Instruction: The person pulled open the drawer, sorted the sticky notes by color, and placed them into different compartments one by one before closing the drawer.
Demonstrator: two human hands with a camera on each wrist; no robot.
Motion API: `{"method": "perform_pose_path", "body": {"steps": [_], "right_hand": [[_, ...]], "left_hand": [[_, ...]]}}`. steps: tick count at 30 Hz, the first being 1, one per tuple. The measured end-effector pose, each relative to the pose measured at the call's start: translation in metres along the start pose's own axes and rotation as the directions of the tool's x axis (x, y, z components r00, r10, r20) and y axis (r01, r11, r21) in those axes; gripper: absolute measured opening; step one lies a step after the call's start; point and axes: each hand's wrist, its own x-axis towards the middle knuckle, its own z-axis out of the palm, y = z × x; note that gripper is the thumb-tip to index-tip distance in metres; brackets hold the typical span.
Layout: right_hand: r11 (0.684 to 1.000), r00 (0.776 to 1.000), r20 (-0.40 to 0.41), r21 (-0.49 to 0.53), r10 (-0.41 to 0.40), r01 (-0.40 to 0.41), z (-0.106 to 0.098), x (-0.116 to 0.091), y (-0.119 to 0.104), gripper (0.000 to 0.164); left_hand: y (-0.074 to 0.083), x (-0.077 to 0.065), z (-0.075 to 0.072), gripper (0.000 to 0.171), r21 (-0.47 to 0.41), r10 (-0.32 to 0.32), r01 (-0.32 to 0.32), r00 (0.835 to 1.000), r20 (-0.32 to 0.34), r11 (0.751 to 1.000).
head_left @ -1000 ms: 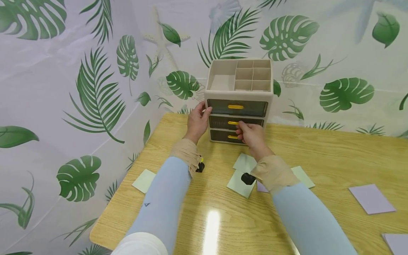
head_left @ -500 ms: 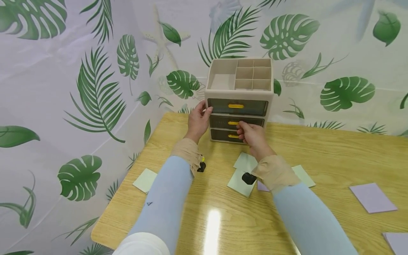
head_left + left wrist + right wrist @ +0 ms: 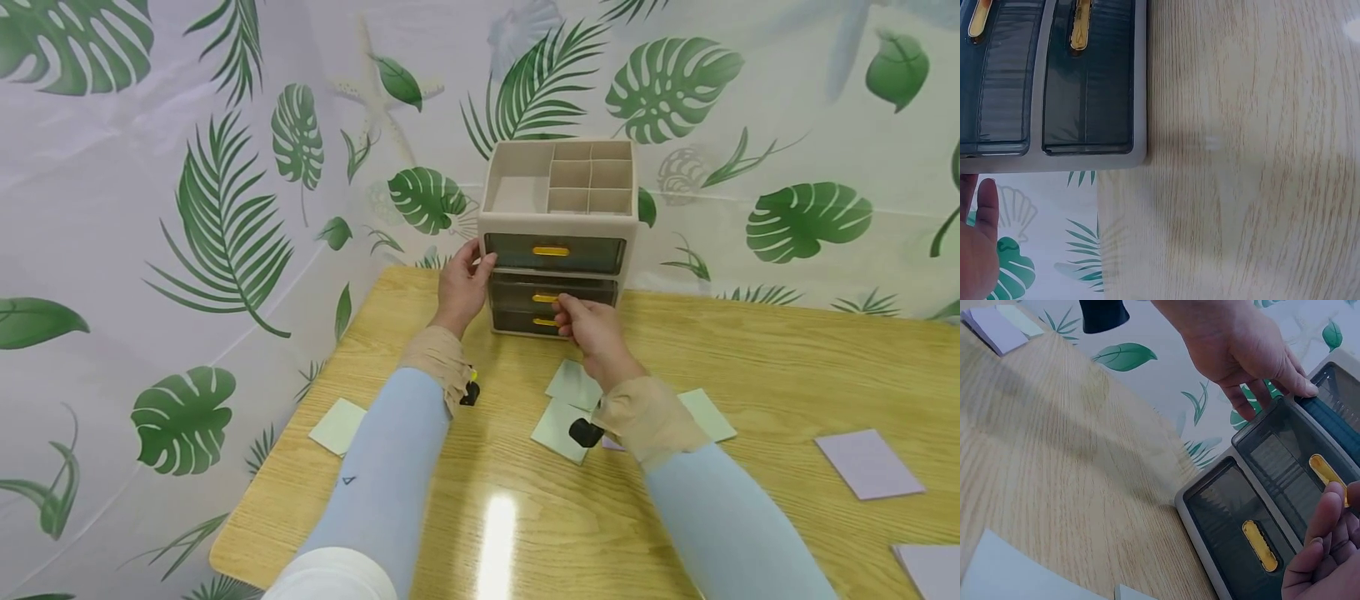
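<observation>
While the left hand (image 3: 461,290) rests against the left side of the cabinet (image 3: 558,223), thumb at its front edge and fingers loosely bent along the side, the right hand (image 3: 596,333) pinches the right end of the yellow handle (image 3: 543,297) between thumb and fingers. That handle is on the middle drawer (image 3: 517,293), which stands slightly out from the frame; the top drawer (image 3: 510,250) and bottom drawer (image 3: 513,322) sit closed. The cabinet stands upright at the far edge of the surface (image 3: 765,358), its top divided into one large compartment at left and six small ones at right.

Nearer, below the right hand, two overlapping green sheets (image 3: 558,429) lie near the right wrist's black camera (image 3: 587,432). Another green sheet (image 3: 337,427) lies at left, partly behind the left sleeve (image 3: 375,467). Well to the right are a purple pad (image 3: 870,464) and, nearer, a second purple pad (image 3: 930,567), cut off by the view.
</observation>
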Motion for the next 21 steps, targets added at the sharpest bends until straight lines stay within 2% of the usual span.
{"method": "perform_pose_path", "body": {"steps": [11, 21], "right_hand": [[0.999, 1.000, 0.014, 0.028, 0.018, -0.018, 0.003, -0.015, 0.006, 0.045], [0.999, 0.999, 0.021, 0.035, 0.026, -0.026, 0.005, -0.037, 0.010, 0.042]], "left_hand": [[0.000, 0.003, -0.003, 0.035, -0.011, -0.009, 0.010, 1.000, 0.015, 1.000], [-0.001, 0.003, -0.003, 0.036, -0.009, -0.011, 0.012, 0.999, 0.032, 1.000]]}}
